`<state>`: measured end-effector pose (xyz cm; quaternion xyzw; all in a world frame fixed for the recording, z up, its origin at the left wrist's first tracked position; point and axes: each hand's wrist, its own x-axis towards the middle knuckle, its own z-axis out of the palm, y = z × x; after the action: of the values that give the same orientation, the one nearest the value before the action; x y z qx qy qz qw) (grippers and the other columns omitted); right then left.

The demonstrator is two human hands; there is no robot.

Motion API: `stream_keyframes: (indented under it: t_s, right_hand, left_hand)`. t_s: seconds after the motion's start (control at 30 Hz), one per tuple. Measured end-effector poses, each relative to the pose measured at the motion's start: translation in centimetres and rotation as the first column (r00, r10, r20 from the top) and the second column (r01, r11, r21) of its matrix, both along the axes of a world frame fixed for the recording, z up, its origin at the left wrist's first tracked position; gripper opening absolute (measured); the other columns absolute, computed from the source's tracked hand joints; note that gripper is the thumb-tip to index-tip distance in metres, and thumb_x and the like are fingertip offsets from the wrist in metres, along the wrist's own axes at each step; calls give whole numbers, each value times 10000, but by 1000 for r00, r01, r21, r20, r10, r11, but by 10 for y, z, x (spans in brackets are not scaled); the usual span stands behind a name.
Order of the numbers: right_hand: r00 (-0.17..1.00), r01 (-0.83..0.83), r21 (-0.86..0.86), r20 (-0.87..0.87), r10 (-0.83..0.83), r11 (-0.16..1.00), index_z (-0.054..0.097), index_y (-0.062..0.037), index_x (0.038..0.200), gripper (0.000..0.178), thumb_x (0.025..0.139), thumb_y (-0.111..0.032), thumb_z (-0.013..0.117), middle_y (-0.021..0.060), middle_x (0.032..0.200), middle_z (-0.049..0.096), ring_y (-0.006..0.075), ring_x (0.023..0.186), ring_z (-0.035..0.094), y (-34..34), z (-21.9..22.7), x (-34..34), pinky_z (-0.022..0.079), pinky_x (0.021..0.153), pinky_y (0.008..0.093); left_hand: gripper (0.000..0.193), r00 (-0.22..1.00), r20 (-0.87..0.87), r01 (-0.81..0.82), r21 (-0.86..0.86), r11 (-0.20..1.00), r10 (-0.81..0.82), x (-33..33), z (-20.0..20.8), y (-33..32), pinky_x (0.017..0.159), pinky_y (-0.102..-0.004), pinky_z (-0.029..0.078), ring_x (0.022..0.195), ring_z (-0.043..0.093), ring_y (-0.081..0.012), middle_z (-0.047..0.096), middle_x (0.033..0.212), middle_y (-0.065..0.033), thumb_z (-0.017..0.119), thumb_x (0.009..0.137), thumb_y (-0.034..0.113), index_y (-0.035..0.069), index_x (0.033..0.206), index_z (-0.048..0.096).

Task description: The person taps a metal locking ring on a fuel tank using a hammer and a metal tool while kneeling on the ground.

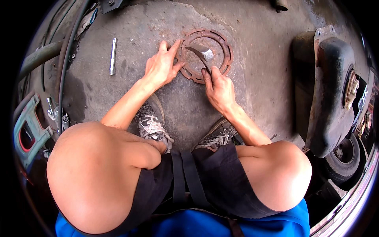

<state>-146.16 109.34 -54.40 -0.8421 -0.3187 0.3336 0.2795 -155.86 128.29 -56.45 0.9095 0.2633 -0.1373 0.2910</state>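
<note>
A rusty metal ring (228, 55) with slots around its rim lies flat on the concrete floor in front of me. Spread fingers of my left hand (161, 65) rest at the ring's left edge, thumb and forefinger apart and touching it. My right hand (219, 89) is closed at the ring's near right side, pinching a thin, dark curved strip (201, 57) between thumb and fingers. The strip reaches up and left over the ring's opening. Just beyond it, inside the ring, sits a silvery metal block (206, 53), partly hidden by the strip.
A silver wrench-like tool (113, 56) lies on the floor to the left. Hoses (65, 59) and a green tool-like frame (29, 130) are at the far left. A large black tank (329, 87) stands on the right, with a wheel (343, 158) nearer me. My shoes (153, 125) flank the work.
</note>
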Motion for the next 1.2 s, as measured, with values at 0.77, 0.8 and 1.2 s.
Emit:
stream_keyframes:
  t_s: [0.77, 0.8, 1.2]
  right_hand:
    - [953, 293, 94, 50, -298, 952, 526, 2, 907, 316, 1022, -291, 545, 299, 728, 625, 503, 755, 638, 12, 1, 36, 483, 617, 552]
    - [963, 256, 67, 67, -261, 964, 527, 2, 914, 322, 1025, -300, 536, 301, 738, 630, 504, 765, 640, 13, 0, 37, 488, 632, 556]
    - [982, 135, -81, 146, -122, 988, 542, 0, 947, 302, 1028, -290, 516, 300, 765, 645, 510, 783, 644, 18, -8, 53, 500, 672, 560]
  left_hand:
    - [709, 854, 178, 465, 163, 870, -489, 12, -4, -28, 1204, -471, 270, 1482, 284, -331, 377, 1551, -186, 683, 884, 368, -51, 1408, 456]
    - [740, 842, 163, 486, 183, 855, -514, 10, -7, -30, 1210, -466, 259, 1486, 275, -328, 360, 1559, -190, 683, 878, 386, -54, 1421, 441]
    - [862, 829, 123, 527, 156, 836, -546, 6, -10, -27, 1238, -445, 204, 1508, 226, -314, 294, 1594, -193, 691, 857, 452, -61, 1471, 372]
